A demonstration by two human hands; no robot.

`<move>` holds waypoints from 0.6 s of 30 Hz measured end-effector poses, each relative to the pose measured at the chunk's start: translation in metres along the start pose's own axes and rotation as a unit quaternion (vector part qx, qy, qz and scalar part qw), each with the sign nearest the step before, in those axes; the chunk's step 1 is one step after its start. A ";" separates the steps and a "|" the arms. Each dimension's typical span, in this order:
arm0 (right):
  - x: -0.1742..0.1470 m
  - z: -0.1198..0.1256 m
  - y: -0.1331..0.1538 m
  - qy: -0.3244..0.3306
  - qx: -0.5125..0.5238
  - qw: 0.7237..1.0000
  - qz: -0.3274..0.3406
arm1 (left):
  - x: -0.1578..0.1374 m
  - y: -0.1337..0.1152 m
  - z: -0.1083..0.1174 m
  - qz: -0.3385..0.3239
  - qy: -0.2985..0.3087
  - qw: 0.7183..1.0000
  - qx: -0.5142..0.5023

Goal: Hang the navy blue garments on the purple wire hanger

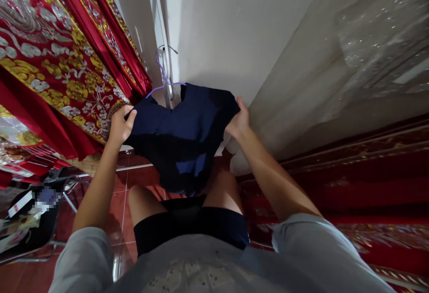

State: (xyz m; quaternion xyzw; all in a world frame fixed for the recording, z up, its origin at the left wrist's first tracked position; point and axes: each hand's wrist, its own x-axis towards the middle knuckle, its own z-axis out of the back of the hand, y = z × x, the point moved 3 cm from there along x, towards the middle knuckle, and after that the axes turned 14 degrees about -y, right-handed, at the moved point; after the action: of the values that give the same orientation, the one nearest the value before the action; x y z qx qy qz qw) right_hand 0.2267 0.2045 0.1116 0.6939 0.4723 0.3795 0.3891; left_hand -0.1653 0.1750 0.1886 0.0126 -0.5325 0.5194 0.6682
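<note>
A dark navy short-sleeved shirt hangs in front of me on a thin purple hanger, its V-shaped neckline facing up. My left hand is closed on the edge of the sleeve at the left, thumb on top. At the opposite sleeve is my right hand, holding the cloth at its edge; its thumb points up and some of its fingers are hidden behind the fabric. Between the two hands the shirt is spread wide, and its lower part hangs in folds above my knees.
Red drapes with gold and silver embroidery hang close on the left. A pale wall with white cables stands ahead. Translucent plastic sheeting covers the right side. A black chair with papers on it stands on the red tiled floor.
</note>
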 end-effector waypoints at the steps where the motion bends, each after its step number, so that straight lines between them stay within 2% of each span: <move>1: 0.003 0.000 0.008 0.014 0.008 1.000 -0.011 | 0.000 -0.003 -0.001 -0.003 0.000 1.000 -0.006; 3: 0.010 -0.005 0.030 0.031 0.001 1.000 0.004 | 0.002 -0.012 -0.006 -0.006 -0.004 1.000 -0.015; 6: 0.012 -0.022 0.064 0.014 -0.062 0.993 0.100 | 0.009 -0.025 -0.014 -0.004 -0.023 1.000 -0.016; 8: 0.003 -0.037 0.082 -0.004 -0.113 0.980 0.162 | 0.015 -0.031 -0.018 -0.003 -0.041 0.999 -0.020; 10: -0.014 -0.052 0.094 0.024 -0.151 0.974 0.166 | 0.020 -0.033 -0.020 -0.002 -0.051 0.998 -0.029; 12: -0.034 -0.066 0.095 0.122 -0.153 0.974 0.113 | 0.021 -0.033 -0.021 -0.003 -0.054 0.998 -0.039; 13: -0.044 -0.071 0.092 0.203 -0.140 0.966 0.072 | 0.019 -0.033 -0.021 -0.006 -0.050 0.998 -0.049; 14: -0.055 -0.076 0.086 0.295 -0.129 0.946 0.028 | 0.016 -0.033 -0.020 -0.008 -0.044 0.997 -0.062; 16: -0.071 -0.078 0.064 0.452 -0.141 0.880 -0.037 | 0.007 -0.035 -0.021 -0.007 -0.020 0.994 -0.103; 17: -0.075 -0.076 0.049 0.487 -0.174 0.855 -0.040 | 0.000 -0.037 -0.022 -0.003 -0.004 0.992 -0.124; 18: -0.076 -0.074 0.032 0.486 -0.225 0.844 -0.020 | -0.007 -0.041 -0.024 0.001 0.012 0.990 -0.142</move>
State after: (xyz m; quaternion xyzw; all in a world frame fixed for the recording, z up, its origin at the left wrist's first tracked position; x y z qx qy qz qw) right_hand 0.1522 0.1380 0.1587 0.3047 0.5164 0.7562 0.2621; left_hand -0.1193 0.1650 0.1953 -0.0890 -0.5929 0.4396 0.6688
